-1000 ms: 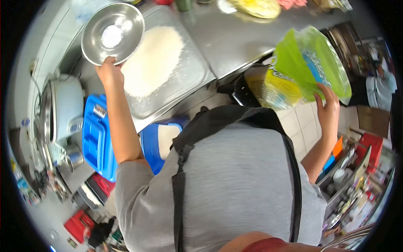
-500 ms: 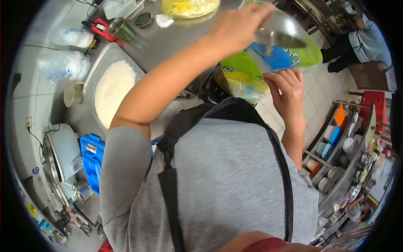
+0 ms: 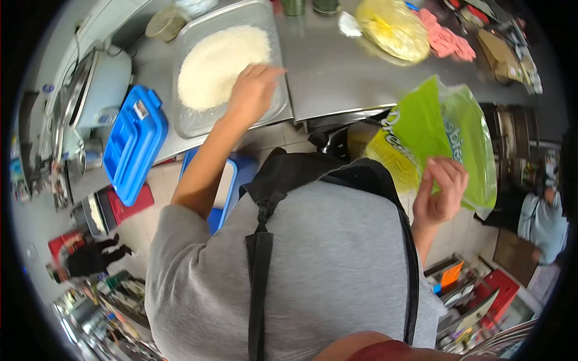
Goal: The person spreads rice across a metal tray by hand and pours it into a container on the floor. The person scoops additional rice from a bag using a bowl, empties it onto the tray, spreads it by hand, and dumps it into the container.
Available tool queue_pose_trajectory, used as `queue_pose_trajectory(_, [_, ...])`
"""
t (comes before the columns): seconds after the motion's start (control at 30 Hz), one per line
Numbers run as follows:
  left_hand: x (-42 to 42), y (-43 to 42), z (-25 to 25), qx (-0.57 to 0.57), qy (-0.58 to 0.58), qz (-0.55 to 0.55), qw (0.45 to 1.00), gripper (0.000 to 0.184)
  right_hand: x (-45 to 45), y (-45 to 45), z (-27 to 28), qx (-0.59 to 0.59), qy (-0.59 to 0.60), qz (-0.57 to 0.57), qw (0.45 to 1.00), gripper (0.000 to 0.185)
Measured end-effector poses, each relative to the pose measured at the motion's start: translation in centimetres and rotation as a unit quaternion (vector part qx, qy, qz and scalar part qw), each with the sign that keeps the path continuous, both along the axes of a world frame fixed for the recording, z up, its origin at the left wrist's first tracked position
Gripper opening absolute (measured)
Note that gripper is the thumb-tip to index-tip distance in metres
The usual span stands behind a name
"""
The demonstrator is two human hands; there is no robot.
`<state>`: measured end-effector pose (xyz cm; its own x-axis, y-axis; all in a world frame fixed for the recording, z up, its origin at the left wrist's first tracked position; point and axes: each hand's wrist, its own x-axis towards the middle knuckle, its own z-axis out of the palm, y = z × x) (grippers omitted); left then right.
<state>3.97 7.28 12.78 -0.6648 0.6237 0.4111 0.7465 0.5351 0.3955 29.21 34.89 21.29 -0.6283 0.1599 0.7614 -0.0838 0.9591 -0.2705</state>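
My left hand (image 3: 253, 93) is over the right side of a shallow tray (image 3: 278, 54), with its fingers stretched out and nothing visible in them. A broad heap of white, crumbly grains (image 3: 211, 72) lies in this tray; the exact kind is unclear. My right hand (image 3: 442, 186) is at the near side of a large green and yellow printed plastic bag (image 3: 415, 114). Its thumb and fingers come together against the plastic, though the fingertips are partly hard to make out. The bag stands beyond the counter's front edge with its clear part to the right.
On the steel counter (image 3: 337, 78) are a yellow plastic bag (image 3: 394, 30), a pink cloth (image 3: 445, 37) and a brown packet (image 3: 500, 54). A blue lid (image 3: 135, 144) leans at the left, near a blue bin (image 3: 241, 180). Another person (image 3: 542, 219) stands at far right.
My left hand has moved left from above the bag to the tray; the metal bowl it held is out of sight. The view has turned, and the bag now stands taller beside my right hand.
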Motion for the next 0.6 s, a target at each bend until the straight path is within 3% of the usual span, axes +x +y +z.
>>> queue_pose_trajectory(0.07, [1.0, -6.5, -3.1, -0.111, -0.050, 0.054, 0.991, 0.024, -3.2, -1.3, -0.7, -0.020, -0.037, 0.147, 0.988, 0.027])
queue_pose_trajectory(0.13, [3.0, -10.4, -5.8, -0.121, -0.072, 0.074, 0.987, 0.024, -7.9, -2.7, -3.5, -0.049, -0.123, 0.272, 0.953, 0.031])
queue_pose_trajectory(0.2, [5.1, -12.6, -7.0, -0.127, -0.095, 0.091, 0.983, 0.025, -12.2, -3.8, -9.3, -0.052, -0.227, 0.334, 0.913, 0.047])
queue_pose_trajectory(0.27, [6.8, -11.9, -7.5, -0.066, -0.052, 0.110, 0.990, 0.021, -15.0, -6.0, -12.8, -0.015, -0.324, 0.348, 0.880, 0.075])
queue_pose_trajectory(0.3, [6.9, -11.8, -7.3, -0.024, -0.051, 0.108, 0.993, 0.016, -16.1, -6.7, -14.0, -0.011, -0.323, 0.355, 0.877, 0.075])
queue_pose_trajectory(0.37, [7.2, -11.9, -7.1, -0.027, -0.084, 0.108, 0.990, 0.014, -17.8, -7.2, -15.6, 0.088, -0.358, 0.369, 0.853, 0.098])
queue_pose_trajectory(0.47, [6.6, -13.6, -7.5, -0.039, -0.129, 0.079, 0.988, 0.009, -19.9, -6.7, -16.4, 0.174, -0.404, 0.411, 0.799, 0.107])
queue_pose_trajectory(0.53, [5.3, -14.9, -7.0, -0.026, -0.187, 0.077, 0.979, 0.012, -21.0, -6.0, -17.0, 0.195, -0.393, 0.422, 0.793, 0.108])
queue_pose_trajectory(0.57, [4.2, -15.4, -6.8, -0.025, -0.188, 0.076, 0.979, 0.012, -21.4, -5.8, -17.4, 0.214, -0.380, 0.434, 0.788, 0.108])
queue_pose_trajectory(0.6, [2.7, -15.9, -6.6, 0.002, -0.111, 0.102, 0.989, 0.014, -21.8, -6.0, -17.3, 0.214, -0.381, 0.433, 0.789, 0.108])
